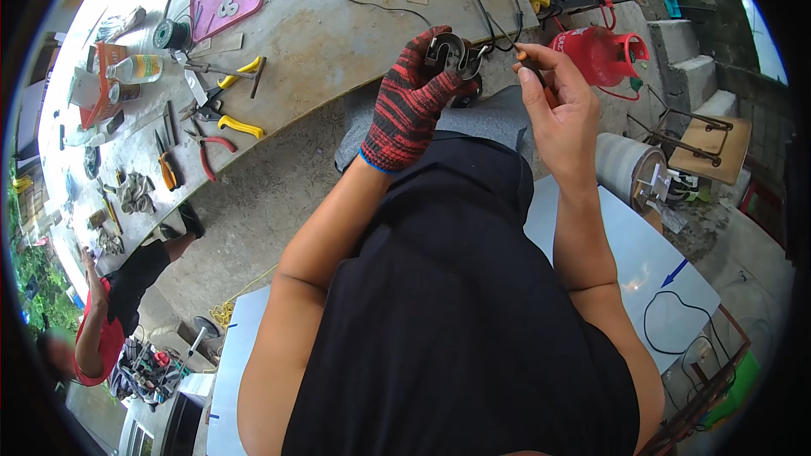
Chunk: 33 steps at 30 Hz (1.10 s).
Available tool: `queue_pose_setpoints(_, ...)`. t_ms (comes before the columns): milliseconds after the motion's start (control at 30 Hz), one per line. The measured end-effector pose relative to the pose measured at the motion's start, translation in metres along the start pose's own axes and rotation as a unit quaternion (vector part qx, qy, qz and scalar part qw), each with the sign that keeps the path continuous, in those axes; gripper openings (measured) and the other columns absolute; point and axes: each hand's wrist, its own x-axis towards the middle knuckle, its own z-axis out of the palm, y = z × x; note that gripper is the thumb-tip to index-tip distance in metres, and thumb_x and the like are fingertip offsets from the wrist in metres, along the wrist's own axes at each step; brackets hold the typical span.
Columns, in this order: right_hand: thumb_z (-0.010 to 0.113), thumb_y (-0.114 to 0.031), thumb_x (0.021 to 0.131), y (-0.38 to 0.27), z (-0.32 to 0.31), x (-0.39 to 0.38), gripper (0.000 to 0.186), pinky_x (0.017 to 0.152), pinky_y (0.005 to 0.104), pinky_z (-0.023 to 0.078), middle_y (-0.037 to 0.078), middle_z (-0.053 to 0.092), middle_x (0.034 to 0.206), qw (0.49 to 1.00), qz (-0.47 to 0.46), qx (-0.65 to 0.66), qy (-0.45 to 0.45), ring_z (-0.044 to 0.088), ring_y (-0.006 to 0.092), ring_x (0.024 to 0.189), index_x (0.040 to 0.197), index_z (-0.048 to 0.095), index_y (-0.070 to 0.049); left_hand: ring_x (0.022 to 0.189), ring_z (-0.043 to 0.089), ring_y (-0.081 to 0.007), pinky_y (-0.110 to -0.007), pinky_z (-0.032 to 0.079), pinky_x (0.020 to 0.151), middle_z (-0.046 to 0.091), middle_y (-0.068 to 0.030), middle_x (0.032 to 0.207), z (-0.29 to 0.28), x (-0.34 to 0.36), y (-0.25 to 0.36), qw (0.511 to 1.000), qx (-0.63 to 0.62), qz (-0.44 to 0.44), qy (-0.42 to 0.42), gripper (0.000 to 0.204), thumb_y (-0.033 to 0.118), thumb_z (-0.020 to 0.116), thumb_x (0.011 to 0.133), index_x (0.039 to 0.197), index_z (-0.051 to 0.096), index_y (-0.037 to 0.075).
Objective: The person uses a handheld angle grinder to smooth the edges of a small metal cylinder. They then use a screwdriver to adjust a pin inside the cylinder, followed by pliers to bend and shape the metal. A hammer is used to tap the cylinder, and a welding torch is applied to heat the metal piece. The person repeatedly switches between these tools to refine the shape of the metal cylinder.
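Observation:
My left hand [405,101], in a red and black knitted glove, is closed on a dark curved metal piece [448,54] above my lap, near the bench's front edge. A silvery hook-shaped bit shows at the piece's right side. My bare right hand [562,118] is just to the right, closed round an orange and dark tool handle [523,59] with a thin shaft pointing up and left. Behind and below the curved piece is another dark object, partly hidden by my glove.
The metal bench [321,42] holds pliers [215,152], a pink tray [211,21], a bottle [135,69] and cables. A red gas cylinder [589,57] and folded stool [710,142] stand right. Another person [110,321] is at the bench's left end.

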Motion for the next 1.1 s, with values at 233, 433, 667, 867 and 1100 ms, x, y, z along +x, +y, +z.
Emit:
queue_pose_setpoints(233,0.072,0.001,0.091,-0.038,-0.040,0.003,0.025,0.057,0.0282,0.048,0.008,0.070,0.095,0.985,-0.099,-0.137,-0.026,0.062,0.0151,0.062,0.115,0.072,-0.004,0.124,0.059,-0.0240,-0.044,0.055,0.105,0.056,-0.0121,0.139,0.001,0.001,0.004,0.999,-0.041,0.029,0.014,0.069,0.012,0.081,0.090,0.149,0.044,0.008)
queue_pose_setpoints(433,0.073,0.001,0.088,-0.051,-0.021,-0.019,0.026,0.059,0.0354,0.051,0.008,0.068,0.093,0.976,-0.110,-0.183,-0.052,0.066,0.0251,0.067,0.113,0.071,-0.006,0.126,0.059,-0.0262,-0.048,0.054,0.109,0.054,-0.0099,0.141,-0.002,0.005,-0.007,0.994,-0.069,0.083,0.035,0.065,0.002,0.082,0.087,0.141,0.048,0.014)
queue_pose_setpoints(667,0.074,0.000,0.084,-0.045,-0.002,-0.019,0.033,0.066,0.0372,0.056,0.005,0.066,0.096,0.953,-0.174,-0.246,-0.038,0.070,0.0251,0.076,0.117,0.071,-0.008,0.125,0.059,-0.0253,-0.047,0.053,0.110,0.056,-0.0093,0.140,-0.002,0.001,-0.005,0.993,-0.102,0.059,0.029,0.063,0.003,0.081,0.087,0.140,0.049,0.014)
queue_pose_setpoints(867,0.072,0.000,0.084,-0.049,0.000,-0.017,0.032,0.068,0.0362,0.057,0.004,0.064,0.095,0.945,-0.180,-0.269,-0.049,0.071,0.0229,0.081,0.115,0.072,-0.007,0.123,0.060,-0.0245,-0.044,0.052,0.111,0.057,-0.0093,0.138,-0.002,-0.003,-0.005,0.994,-0.098,0.039,0.039,0.063,0.006,0.079,0.090,0.143,0.047,0.012)
queue_pose_setpoints(1100,0.065,0.001,0.084,-0.049,-0.002,-0.014,0.030,0.067,0.0356,0.056,0.005,0.064,0.098,0.937,-0.201,-0.277,-0.073,0.070,0.0216,0.083,0.113,0.071,-0.005,0.119,0.063,-0.0247,-0.043,0.051,0.111,0.059,-0.0082,0.131,-0.005,-0.010,-0.009,0.994,-0.103,0.027,0.037,0.059,0.012,0.076,0.095,0.146,0.047,0.010)
